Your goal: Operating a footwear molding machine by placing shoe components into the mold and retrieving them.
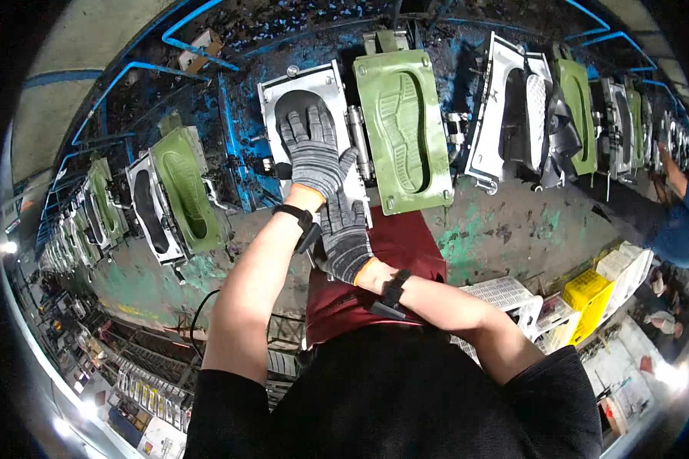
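Left hand (312,157) lay spread flat in the grey mould cavity (302,107), pressing down. Right hand (344,237) sat curled just below, seemingly bracing beside the open green lid (403,130).

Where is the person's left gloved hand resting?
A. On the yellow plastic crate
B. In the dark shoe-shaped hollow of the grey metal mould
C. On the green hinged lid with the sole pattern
B: the left gloved hand lies flat in the dark shoe-shaped hollow of the grey metal mould, beside the open green lid.

Grey knit gloves, black wristbands, sleeves
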`<state>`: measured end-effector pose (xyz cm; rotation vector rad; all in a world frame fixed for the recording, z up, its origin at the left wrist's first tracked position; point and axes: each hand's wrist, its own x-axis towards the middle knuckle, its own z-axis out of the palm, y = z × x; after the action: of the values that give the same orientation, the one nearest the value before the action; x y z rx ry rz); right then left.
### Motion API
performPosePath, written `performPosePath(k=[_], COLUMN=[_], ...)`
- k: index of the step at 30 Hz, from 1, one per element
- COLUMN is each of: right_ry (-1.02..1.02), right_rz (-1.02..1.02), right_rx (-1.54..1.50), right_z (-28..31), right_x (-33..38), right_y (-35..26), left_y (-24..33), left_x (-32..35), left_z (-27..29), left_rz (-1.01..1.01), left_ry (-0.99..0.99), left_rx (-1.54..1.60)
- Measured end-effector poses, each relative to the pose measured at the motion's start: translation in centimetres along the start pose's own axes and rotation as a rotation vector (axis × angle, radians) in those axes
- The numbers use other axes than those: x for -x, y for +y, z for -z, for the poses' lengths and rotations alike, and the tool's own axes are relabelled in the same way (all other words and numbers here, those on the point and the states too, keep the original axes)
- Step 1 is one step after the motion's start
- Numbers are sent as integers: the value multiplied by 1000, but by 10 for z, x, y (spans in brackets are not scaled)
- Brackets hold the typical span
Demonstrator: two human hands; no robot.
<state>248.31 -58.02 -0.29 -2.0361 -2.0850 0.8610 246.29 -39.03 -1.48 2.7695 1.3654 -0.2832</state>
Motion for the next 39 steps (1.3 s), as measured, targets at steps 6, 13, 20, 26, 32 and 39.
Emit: performPosePath(k=[6,13,20,26,32,39], right_ry=[176,-32,58,165,71,-251], right_rz=[215,13,52,48,125,39], right_rx=[-81,140,11,-11,27,107], right_z=[11,17,0,5,20,40], right_x=[-8,-3,5,17,3,0], right_y=[43,-3,0,11,28,11], left_y=[-8,-46,-43,-27,-19,-27], left_x=[8,-24,-13,2,-10,-31], left_z=[-7,31,-21,-31,-3,11], left_rz=[18,133,-9,-38,-14,66], left_ry=[171,60,506,406,297,281], left_rx=[145,517,456,228,130,85])
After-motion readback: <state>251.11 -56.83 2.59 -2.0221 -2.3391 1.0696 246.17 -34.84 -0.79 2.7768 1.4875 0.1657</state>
